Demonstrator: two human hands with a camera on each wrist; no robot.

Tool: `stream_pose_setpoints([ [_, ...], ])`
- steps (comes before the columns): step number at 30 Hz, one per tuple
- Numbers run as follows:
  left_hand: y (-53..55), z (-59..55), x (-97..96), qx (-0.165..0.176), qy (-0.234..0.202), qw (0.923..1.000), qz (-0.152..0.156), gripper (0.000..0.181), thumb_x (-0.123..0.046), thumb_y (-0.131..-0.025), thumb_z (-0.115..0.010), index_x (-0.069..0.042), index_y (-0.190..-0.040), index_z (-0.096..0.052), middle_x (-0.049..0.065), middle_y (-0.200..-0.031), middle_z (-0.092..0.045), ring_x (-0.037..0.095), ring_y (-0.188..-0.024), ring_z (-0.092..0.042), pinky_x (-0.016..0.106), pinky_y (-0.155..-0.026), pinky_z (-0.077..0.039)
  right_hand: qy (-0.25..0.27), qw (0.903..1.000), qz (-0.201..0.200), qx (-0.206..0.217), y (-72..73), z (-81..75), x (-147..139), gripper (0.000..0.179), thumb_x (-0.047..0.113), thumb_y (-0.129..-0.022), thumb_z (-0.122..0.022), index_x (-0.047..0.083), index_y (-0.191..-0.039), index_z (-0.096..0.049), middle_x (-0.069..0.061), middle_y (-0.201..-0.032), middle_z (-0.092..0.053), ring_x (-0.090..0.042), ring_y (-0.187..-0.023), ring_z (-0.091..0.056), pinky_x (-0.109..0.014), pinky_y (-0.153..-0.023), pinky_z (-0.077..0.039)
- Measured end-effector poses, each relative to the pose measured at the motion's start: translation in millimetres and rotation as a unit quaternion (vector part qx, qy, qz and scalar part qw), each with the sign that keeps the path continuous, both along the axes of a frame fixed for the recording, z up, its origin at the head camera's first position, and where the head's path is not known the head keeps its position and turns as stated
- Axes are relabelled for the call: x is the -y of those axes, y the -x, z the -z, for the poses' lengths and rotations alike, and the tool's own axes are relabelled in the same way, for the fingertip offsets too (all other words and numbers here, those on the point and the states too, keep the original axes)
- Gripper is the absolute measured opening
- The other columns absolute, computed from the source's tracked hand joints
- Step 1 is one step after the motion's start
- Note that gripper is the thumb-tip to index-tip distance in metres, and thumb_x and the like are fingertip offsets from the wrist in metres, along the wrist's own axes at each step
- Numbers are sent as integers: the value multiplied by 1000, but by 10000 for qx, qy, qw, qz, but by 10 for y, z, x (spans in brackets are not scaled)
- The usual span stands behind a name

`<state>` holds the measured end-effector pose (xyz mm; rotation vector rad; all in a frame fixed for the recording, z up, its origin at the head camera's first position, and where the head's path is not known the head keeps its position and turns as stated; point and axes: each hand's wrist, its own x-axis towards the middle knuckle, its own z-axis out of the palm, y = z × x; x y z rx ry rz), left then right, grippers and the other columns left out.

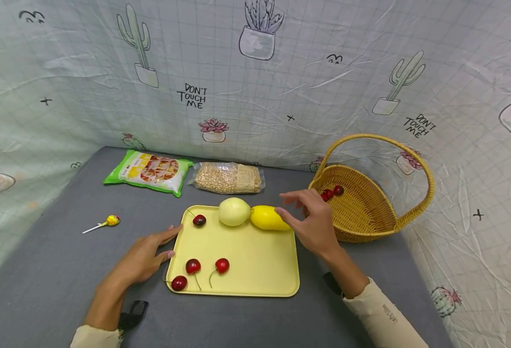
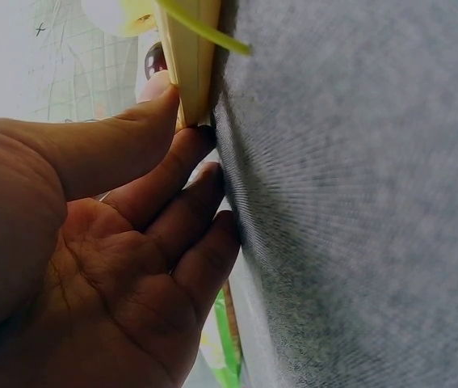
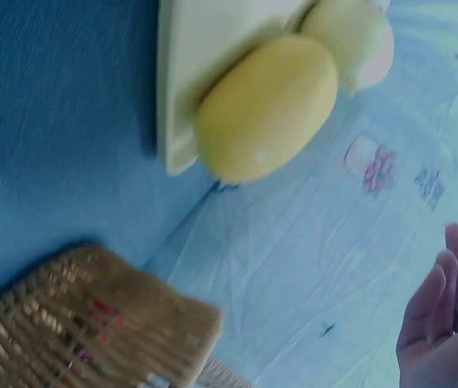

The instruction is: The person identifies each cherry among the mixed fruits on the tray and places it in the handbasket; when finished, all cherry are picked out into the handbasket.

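A yellow rectangular tray lies on the grey table. On it are a yellow oval fruit, a pale green round fruit and several dark red cherries with stems. My left hand touches the tray's left edge, thumb and forefinger apart along it; in the left wrist view the thumb meets the rim. Above the tray's right edge, by the yellow fruit, hovers my right hand, fingers bent loosely and holding nothing. A few red cherries sit inside the wicker basket to its right.
Behind the tray lie a green-and-white food packet and a clear bag of pale grains. A lollipop rests on the left. The basket's tall handle arches up near the printed curtain.
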<state>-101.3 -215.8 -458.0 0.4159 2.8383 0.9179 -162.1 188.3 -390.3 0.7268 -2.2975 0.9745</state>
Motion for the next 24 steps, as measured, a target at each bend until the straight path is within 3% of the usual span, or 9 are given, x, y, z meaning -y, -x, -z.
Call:
stream_pose_setpoints([
  [7,13,-5,-8,133,1,9999,-8,68,-5,-98,-73,-8,-161,-47,33,-158,-47,56,-145,-46,74,-113,-40,-607,9950,-652,461,-166,69,186,33,25,-84,-92,15,-113,-79,1,-104,-77,-22,-86,-62,-34,-70,-56],
  [11,15,-6,-9,148,24,9999,-9,68,-6,-98,-73,-8,-161,-47,33,-158,-47,57,-145,-47,74,-112,-40,-1000,9868,-981,812,-258,98,291,34,30,-86,-91,19,-116,-79,4,-106,-77,-18,-88,-64,-33,-74,-58],
  [17,19,-18,-29,259,37,9996,-81,69,-5,-99,-72,-8,-162,-45,32,-159,-46,54,-147,-45,74,-115,-39,-1576,9691,-1429,1249,-372,156,432,37,32,-88,-90,21,-121,-78,6,-113,-76,-13,-90,-67,-27,-74,-59],
  [24,15,-18,-27,225,26,9997,-56,69,-5,-98,-73,-8,-161,-46,33,-158,-47,55,-146,-46,74,-113,-39,-2267,9411,-1701,1844,-469,204,617,41,34,-92,-86,22,-130,-76,2,-119,-75,-14,-96,-67,-21,-76,-54],
])
